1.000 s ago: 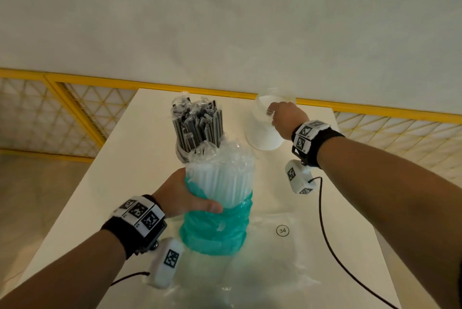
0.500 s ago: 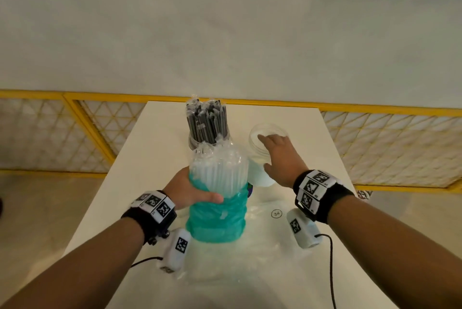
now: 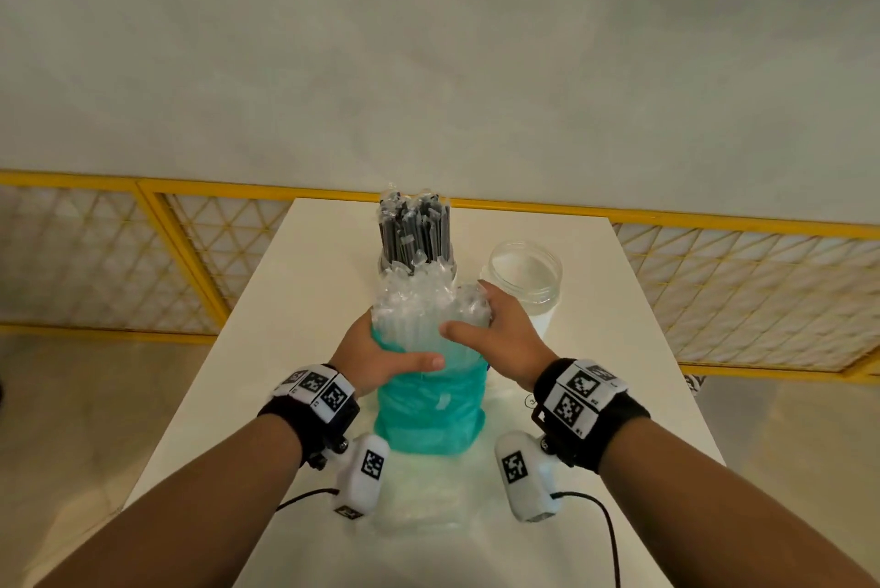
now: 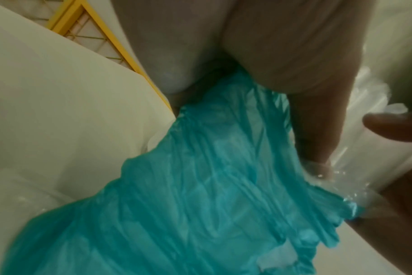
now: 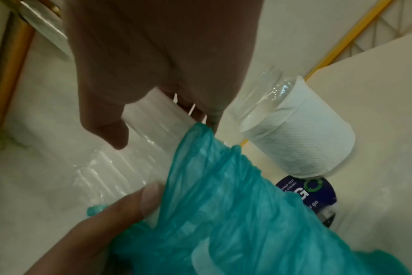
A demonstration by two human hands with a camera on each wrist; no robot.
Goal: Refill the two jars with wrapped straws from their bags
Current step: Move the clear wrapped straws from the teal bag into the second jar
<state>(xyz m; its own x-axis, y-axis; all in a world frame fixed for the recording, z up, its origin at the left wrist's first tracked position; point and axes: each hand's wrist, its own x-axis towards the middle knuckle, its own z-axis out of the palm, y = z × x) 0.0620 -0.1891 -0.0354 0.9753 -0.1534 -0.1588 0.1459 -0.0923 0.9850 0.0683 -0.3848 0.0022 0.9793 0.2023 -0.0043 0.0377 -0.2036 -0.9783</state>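
Head view: on the white table (image 3: pixel 295 292), a teal bag (image 3: pixel 428 416) standing upright, pushed down around a bundle of clear-wrapped straws (image 3: pixel 419 306); left hand (image 3: pixel 376 356) wrapped round the bundle's left side at the bag's upper edge, thumb across the front; right hand (image 3: pixel 500 340) curled round the bundle's right side, thumb on the front just above the left thumb; just behind, a jar of dark wrapped straws (image 3: pixel 414 235); to its right and just beyond the right hand, an empty clear jar (image 3: pixel 526 275) with white paper inside; crumpled clear plastic (image 3: pixel 419 506) lying flat near the table's front edge; yellow-framed mesh panels (image 3: pixel 743 292) past the table.

Left wrist view: palm and thumb pressed on teal film; clear straw wrappers to the right; right thumb tip just beside the left thumb.

Right wrist view: fingers bent over the pale straws, thumb apart from them on the front; left thumb at the teal edge; empty jar near, not touched; blue printed label (image 5: pixel 308 193) on the table beside the bag.
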